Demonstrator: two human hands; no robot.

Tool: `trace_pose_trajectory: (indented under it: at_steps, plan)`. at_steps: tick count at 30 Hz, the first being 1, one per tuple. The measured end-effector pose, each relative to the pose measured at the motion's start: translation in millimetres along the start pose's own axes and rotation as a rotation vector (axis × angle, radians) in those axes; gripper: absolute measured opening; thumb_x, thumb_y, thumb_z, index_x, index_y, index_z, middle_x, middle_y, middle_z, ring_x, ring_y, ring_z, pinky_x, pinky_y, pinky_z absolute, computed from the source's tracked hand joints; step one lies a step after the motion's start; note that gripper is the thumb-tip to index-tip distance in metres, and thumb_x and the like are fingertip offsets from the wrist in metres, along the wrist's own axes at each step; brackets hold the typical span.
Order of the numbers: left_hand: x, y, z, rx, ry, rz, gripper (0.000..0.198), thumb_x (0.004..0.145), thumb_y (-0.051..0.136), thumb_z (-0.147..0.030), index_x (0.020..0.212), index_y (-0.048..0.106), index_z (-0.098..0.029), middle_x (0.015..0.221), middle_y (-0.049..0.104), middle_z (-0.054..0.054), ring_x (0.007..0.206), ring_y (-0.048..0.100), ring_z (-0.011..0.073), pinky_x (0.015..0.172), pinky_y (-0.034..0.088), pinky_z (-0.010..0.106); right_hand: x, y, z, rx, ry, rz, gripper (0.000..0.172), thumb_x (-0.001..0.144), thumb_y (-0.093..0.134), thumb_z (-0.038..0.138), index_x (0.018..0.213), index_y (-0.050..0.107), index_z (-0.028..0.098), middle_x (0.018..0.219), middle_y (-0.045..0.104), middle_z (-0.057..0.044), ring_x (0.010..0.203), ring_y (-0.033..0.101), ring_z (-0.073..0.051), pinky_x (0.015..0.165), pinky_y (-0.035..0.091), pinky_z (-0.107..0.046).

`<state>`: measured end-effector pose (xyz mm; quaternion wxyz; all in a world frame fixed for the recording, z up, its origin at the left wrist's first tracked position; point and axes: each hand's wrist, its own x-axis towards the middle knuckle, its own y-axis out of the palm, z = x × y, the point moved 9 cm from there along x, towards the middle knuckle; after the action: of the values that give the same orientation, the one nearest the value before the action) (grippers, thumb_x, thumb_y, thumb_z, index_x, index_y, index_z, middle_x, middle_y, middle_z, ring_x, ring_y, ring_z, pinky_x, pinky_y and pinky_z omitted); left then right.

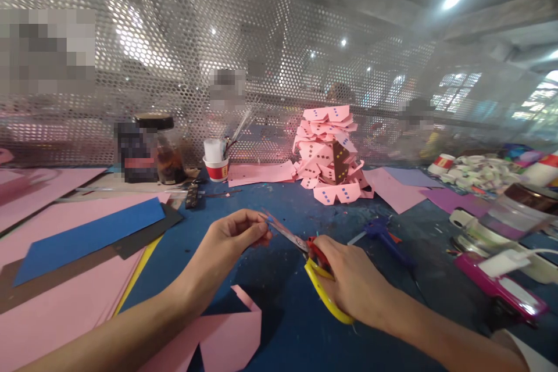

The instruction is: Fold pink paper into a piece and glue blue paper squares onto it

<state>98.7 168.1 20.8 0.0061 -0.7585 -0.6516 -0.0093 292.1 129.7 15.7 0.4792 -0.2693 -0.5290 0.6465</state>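
My right hand (349, 273) grips a pair of scissors (325, 293) with red and yellow handles, the blades pointing left. Their tips meet the fingertips of my left hand (238, 232), which is closed in a pinch. A tiny blue piece of paper (270, 219) shows there against the blades; most of it is hidden. Below my hands lies a folded pink paper cutout (233, 331). Beyond them rises a pile of pink paper glasses shapes (325, 154), dotted with small coloured squares.
Blue, black and pink paper sheets (93, 238) cover the left side. A paper cup (215, 168) and a lidded jar (168, 154) stand at the back. On the right are a blue glue gun (386, 238), a magenta device (497, 288) and a clear container (514, 209). Perforated metal (261, 40) walls the back.
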Motion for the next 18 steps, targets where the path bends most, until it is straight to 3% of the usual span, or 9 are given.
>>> trace_pose_trajectory:
  at_steps: [18]
  plan:
    - [3.0, 2.4, 7.3, -0.077, -0.041, 0.042, 0.024, 0.076, 0.079, -0.037, 0.085, 0.072, -0.016, 0.08, 0.074, 0.004, 0.076, 0.066, 0.0148, 0.075, 0.049, 0.025, 0.5, -0.2, -0.6, 0.001, 0.003, -0.028, 0.013, 0.085, 0.061, 0.03, 0.095, 0.057, 0.022, 0.071, 0.069, 0.001, 0.06, 0.063, -0.017, 0.053, 0.025, -0.027]
